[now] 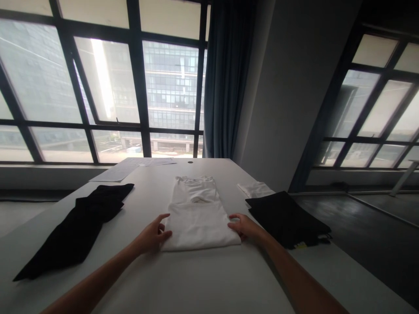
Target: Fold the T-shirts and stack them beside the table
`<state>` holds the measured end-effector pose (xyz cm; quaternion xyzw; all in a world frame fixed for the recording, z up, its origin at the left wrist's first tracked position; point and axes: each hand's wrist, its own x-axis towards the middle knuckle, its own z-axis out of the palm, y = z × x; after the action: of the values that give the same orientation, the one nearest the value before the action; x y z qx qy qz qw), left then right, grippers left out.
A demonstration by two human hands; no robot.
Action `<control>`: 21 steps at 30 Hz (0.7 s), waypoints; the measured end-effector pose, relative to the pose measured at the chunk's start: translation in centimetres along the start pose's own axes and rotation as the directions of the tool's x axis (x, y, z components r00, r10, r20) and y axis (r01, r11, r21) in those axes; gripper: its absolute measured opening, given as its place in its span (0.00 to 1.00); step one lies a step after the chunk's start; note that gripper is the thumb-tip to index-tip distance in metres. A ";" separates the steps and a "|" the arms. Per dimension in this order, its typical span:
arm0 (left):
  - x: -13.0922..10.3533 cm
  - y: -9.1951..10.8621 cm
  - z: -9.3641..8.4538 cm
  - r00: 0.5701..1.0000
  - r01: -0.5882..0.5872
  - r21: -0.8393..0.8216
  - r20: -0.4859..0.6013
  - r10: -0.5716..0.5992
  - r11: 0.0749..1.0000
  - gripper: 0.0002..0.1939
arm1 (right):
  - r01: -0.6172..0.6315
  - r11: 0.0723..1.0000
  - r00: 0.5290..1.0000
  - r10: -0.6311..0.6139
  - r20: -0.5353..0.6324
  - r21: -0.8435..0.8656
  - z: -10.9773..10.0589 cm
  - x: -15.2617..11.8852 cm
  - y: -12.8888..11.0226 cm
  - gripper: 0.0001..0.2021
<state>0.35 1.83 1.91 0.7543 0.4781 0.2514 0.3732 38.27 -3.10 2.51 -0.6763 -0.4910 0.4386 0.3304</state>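
Observation:
A white T-shirt [199, 224] lies on the table in front of me, its lower part folded up flat and its collar end at the far side. At its left edge is my left hand [152, 235], with thumb and forefinger apart and the tips touching the cloth. My right hand [247, 227] rests against the opposite edge, its fingertips on the fabric and a small gap between finger and thumb. Its lower fingers are partly hidden.
A black garment [78, 229] lies spread at the left. Folded black clothing [288, 218] sits near the table's right edge, beside a white cloth [257, 189]. Paper sheets [114, 172] lie at the far left of the white table [193, 283]. Windows and a curtain [225, 87] stand beyond.

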 end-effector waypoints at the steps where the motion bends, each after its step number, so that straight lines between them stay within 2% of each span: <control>1: -0.5 0.3 -0.1 1.000 -0.004 0.055 -0.011 0.005 0.998 0.38 | 0.013 1.000 1.000 -0.013 0.018 -0.008 -0.1 -0.1 0.0 0.25; 5: -2.3 1.5 -0.2 0.999 -0.043 0.142 0.003 0.042 0.989 0.27 | 0.056 0.997 0.997 -0.054 0.050 -0.048 -0.4 -0.2 0.1 0.19; 9: -3.7 2.2 -0.1 0.997 -0.071 0.177 0.047 0.064 0.982 0.23 | 0.088 0.990 0.992 -0.078 0.100 -0.106 -0.5 -0.1 0.3 0.16; 13: -4.4 2.6 0.1 0.999 -0.045 0.213 0.029 0.040 0.976 0.21 | 0.089 0.981 0.990 -0.068 0.124 -0.171 -0.6 -0.5 0.1 0.14; 16: -5.0 2.8 0.3 0.993 -0.012 0.212 0.121 -0.014 0.977 0.18 | 0.033 0.974 0.975 0.018 0.222 -0.223 -1.3 -1.3 -0.1 0.18; 19: -5.4 2.6 0.3 0.960 0.008 0.163 0.274 -0.053 0.987 0.17 | -0.061 0.929 0.877 0.225 0.426 -0.365 -2.3 -2.2 -0.3 0.20; 20: -5.3 2.4 0.2 0.955 0.022 0.146 0.289 -0.064 0.989 0.20 | -0.074 0.905 0.859 0.271 0.434 -0.419 -2.5 -2.3 -0.4 0.20; 21: -5.0 2.2 0.1 0.960 0.032 0.147 0.272 -0.072 0.989 0.22 | -0.067 0.883 0.878 0.273 0.394 -0.464 -2.5 -2.3 -0.5 0.19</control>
<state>-0.45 -3.35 3.50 0.7936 0.4577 0.0994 0.3885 40.05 -5.22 4.58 -0.6548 -0.5761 0.4891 0.0074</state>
